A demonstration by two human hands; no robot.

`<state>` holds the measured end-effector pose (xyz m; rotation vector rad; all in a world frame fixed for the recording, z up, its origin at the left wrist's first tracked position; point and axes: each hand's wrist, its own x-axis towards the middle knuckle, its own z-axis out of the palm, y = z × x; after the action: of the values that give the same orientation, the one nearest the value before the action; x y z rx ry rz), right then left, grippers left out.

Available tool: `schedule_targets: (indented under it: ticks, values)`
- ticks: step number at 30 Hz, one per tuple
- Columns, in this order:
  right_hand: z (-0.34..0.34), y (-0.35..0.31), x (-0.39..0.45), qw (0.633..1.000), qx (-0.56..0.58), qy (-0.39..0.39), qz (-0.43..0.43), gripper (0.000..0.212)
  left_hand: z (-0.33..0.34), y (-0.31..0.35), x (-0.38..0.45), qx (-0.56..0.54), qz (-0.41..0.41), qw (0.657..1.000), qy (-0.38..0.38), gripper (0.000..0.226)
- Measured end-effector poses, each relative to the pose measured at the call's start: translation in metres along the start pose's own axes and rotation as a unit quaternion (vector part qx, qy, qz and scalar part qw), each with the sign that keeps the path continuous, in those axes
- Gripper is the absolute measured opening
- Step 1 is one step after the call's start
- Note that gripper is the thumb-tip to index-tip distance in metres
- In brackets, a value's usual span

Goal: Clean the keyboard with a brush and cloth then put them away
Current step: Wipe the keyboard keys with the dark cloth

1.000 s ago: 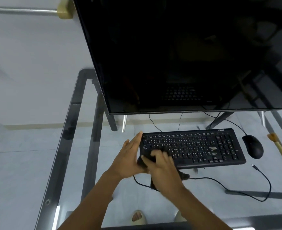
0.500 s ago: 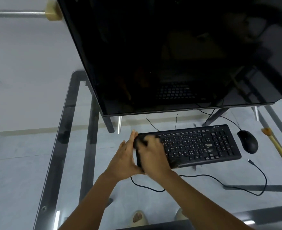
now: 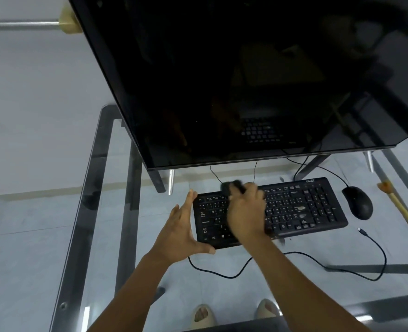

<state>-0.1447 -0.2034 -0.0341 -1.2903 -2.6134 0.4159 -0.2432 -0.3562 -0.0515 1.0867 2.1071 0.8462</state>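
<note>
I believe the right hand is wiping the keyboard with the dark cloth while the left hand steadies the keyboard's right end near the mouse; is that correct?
Not quite. The head view shows the left hand braced against the keyboard's left end, far from the mouse. The rest holds: the right hand is wiping the keyboard with the dark cloth.

Monitor (image 3: 246, 80) overhangs the keyboard's (image 3: 306, 207) far edge, tight above. Mouse (image 3: 357, 202) and brush (image 3: 400, 207) block right. Desk (image 3: 150, 212) left is open.
</note>
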Motion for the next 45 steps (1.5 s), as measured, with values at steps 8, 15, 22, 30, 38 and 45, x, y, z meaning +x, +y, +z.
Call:
schedule_targets:
  ticks: [8,15,22,30,38,45]
  values:
    - [0.000,0.005,-0.021,0.998,0.017,-0.039,-0.051,0.055,0.001,0.002,0.002,-0.008,-0.013,1.000,0.004,0.147]
    - [0.005,0.027,-0.054,0.986,0.028,-0.085,-0.138,0.074,0.002,0.000,0.003,0.015,-0.011,1.000,0.001,0.143]
    - [0.003,0.035,-0.072,0.979,0.066,-0.096,-0.166,0.046,0.002,0.000,0.004,0.024,0.017,1.000,0.003,0.141]
    - [0.003,0.002,-0.046,0.958,0.029,-0.114,-0.262,0.053,0.006,-0.005,0.007,0.053,0.051,0.997,-0.015,0.137]
    - [0.006,-0.010,-0.016,0.970,0.034,-0.087,-0.225,0.048,0.005,-0.004,0.005,0.035,0.047,0.998,-0.005,0.140]
    - [0.007,-0.023,-0.029,0.964,0.050,-0.119,-0.231,0.051,0.004,-0.004,0.003,0.047,0.045,0.998,-0.005,0.142]
